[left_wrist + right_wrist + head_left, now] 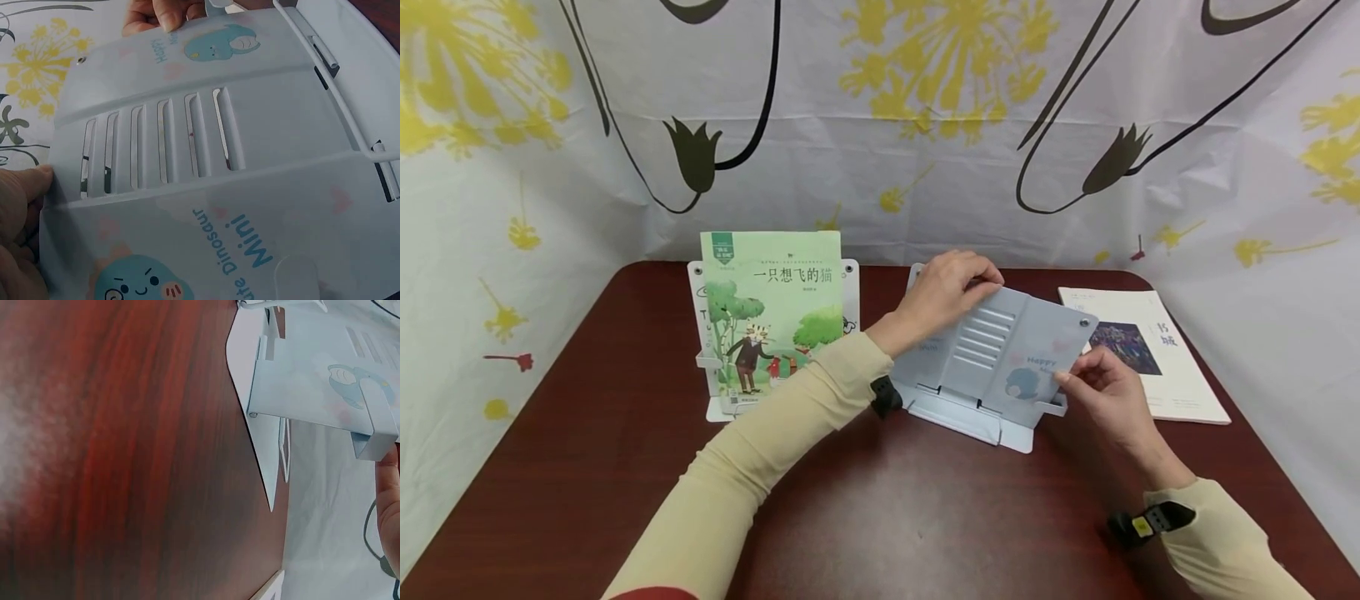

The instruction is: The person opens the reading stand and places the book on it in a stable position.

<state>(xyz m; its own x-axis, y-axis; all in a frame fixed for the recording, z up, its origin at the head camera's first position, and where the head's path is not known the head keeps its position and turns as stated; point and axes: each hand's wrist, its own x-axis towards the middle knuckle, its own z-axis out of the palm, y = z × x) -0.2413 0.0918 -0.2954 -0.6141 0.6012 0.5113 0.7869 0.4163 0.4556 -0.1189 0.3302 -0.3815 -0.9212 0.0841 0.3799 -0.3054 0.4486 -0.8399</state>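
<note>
A light blue metal book stand stands tilted back on the table, with slots down its middle and dinosaur prints on its panels. My left hand grips its top edge, thumb on the front; in the left wrist view the left fingers are at that edge. At the stand's right side edge, my right hand pinches the panel between thumb and fingers. Just below it a small side clip sticks out, close to the right fingers. A flat base plate with a wire page rest lies at the stand's foot.
Left of it, a green picture book leans upright on a second, white book stand. A white book with a dark cover picture lies flat at the right. The dark red wooden table ends at a patterned cloth.
</note>
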